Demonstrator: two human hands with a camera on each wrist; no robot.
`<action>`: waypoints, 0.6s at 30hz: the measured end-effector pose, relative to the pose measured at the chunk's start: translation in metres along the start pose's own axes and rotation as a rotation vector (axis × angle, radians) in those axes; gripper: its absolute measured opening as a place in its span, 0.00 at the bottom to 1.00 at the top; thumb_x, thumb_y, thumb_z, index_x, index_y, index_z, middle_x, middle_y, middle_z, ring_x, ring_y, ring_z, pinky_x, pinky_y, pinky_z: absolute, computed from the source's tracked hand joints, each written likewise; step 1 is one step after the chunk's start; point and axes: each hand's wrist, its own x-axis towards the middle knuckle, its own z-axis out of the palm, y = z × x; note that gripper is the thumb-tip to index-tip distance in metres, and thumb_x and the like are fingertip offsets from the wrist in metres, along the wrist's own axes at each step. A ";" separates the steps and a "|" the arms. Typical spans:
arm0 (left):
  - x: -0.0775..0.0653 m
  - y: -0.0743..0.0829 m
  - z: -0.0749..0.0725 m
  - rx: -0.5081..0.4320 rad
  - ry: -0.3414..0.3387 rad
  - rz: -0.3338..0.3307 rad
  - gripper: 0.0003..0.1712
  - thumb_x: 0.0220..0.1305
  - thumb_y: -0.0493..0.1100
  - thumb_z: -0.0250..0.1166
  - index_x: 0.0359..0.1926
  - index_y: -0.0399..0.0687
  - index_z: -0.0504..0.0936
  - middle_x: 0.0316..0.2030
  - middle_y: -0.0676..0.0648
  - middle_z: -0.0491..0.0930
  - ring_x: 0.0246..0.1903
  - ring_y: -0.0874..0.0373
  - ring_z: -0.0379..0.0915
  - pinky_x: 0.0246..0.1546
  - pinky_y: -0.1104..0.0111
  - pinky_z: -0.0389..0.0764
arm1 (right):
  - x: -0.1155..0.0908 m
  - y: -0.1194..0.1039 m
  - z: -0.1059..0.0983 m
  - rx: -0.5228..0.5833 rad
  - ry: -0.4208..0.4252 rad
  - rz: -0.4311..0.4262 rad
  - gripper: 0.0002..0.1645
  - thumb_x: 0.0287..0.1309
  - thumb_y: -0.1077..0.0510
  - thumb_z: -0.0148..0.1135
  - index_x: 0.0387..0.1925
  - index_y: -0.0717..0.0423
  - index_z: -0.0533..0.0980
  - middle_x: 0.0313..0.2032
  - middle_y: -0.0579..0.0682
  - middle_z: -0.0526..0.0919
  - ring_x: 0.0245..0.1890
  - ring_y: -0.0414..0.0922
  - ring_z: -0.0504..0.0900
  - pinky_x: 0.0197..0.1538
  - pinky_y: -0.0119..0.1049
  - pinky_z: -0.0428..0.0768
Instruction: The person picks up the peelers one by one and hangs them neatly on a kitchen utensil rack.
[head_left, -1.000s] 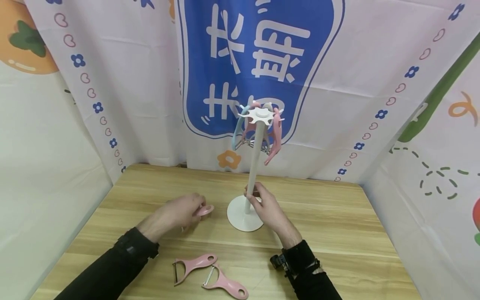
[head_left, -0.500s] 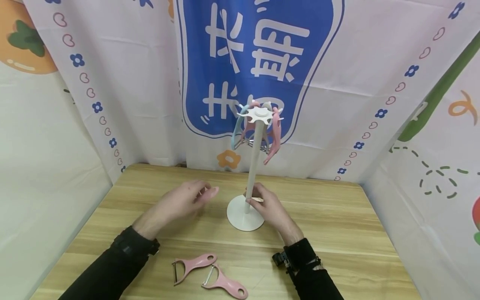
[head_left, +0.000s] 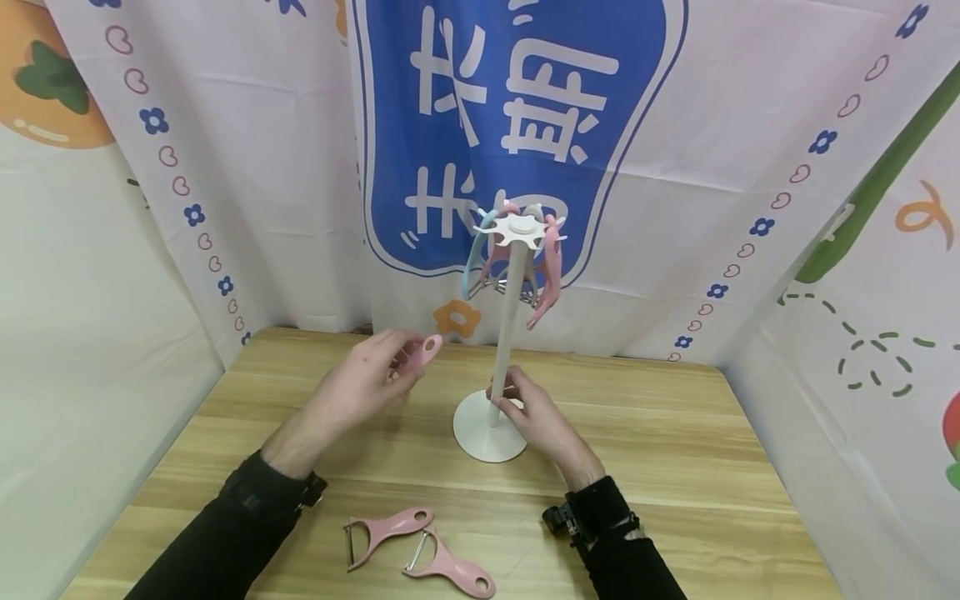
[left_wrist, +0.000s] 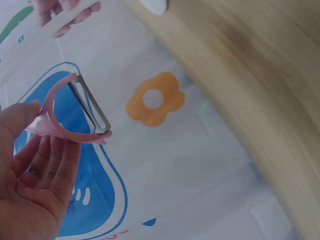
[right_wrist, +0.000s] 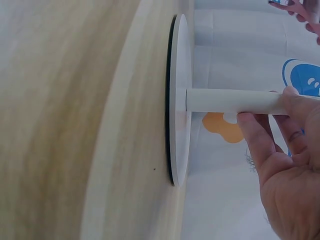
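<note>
On my feed, I observed the left hand [head_left: 358,379], partly closed, pinching a pink Y-peeler [head_left: 424,353] above the wooden table [head_left: 645,450]. Two other peelers [head_left: 388,528] lay nearer the camera. Farther right, a white hook stand [head_left: 508,325] stood upright, hanging peelers [head_left: 552,268] around its top; the right hand [head_left: 546,423], fingers curled, gripped its pole.

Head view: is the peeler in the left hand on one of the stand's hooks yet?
No, the left hand holds the pink peeler in the air, apart from the stand.
</note>
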 end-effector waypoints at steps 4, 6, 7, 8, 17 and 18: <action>0.003 0.005 -0.004 -0.018 0.036 -0.008 0.28 0.66 0.45 0.72 0.66 0.51 0.76 0.47 0.53 0.78 0.42 0.62 0.77 0.44 0.65 0.85 | 0.000 -0.001 0.000 0.010 0.002 0.011 0.15 0.75 0.56 0.57 0.59 0.42 0.70 0.50 0.43 0.82 0.57 0.45 0.81 0.58 0.48 0.81; 0.004 0.007 -0.005 -0.030 0.054 -0.007 0.27 0.66 0.44 0.72 0.65 0.51 0.76 0.48 0.53 0.78 0.43 0.62 0.78 0.45 0.64 0.86 | 0.000 -0.001 0.000 0.014 0.004 0.007 0.15 0.75 0.56 0.58 0.59 0.43 0.70 0.50 0.45 0.82 0.56 0.46 0.81 0.59 0.49 0.81; 0.005 0.008 -0.006 -0.031 0.066 -0.004 0.27 0.67 0.44 0.72 0.65 0.51 0.76 0.48 0.53 0.78 0.43 0.61 0.78 0.45 0.63 0.86 | 0.001 0.000 0.001 0.015 0.005 0.005 0.15 0.75 0.56 0.58 0.58 0.43 0.71 0.50 0.45 0.82 0.56 0.46 0.82 0.59 0.50 0.81; 0.006 0.009 -0.006 -0.031 0.078 -0.001 0.27 0.67 0.44 0.71 0.65 0.51 0.76 0.48 0.53 0.78 0.44 0.61 0.78 0.45 0.63 0.86 | 0.001 0.000 0.001 0.014 0.006 0.006 0.15 0.75 0.56 0.58 0.58 0.43 0.71 0.50 0.45 0.82 0.56 0.46 0.82 0.59 0.50 0.81; 0.011 0.018 -0.010 -0.038 0.204 0.030 0.30 0.67 0.43 0.71 0.68 0.49 0.74 0.48 0.52 0.77 0.47 0.61 0.78 0.47 0.66 0.85 | 0.002 0.000 0.001 0.008 -0.003 0.022 0.14 0.75 0.57 0.57 0.58 0.43 0.70 0.50 0.45 0.82 0.57 0.44 0.81 0.58 0.48 0.81; 0.012 0.020 -0.011 -0.040 0.218 0.034 0.30 0.68 0.44 0.71 0.69 0.49 0.74 0.48 0.52 0.77 0.47 0.61 0.78 0.47 0.67 0.85 | 0.002 0.000 0.001 0.011 -0.005 0.025 0.14 0.75 0.57 0.57 0.58 0.43 0.70 0.50 0.46 0.82 0.57 0.45 0.81 0.58 0.49 0.81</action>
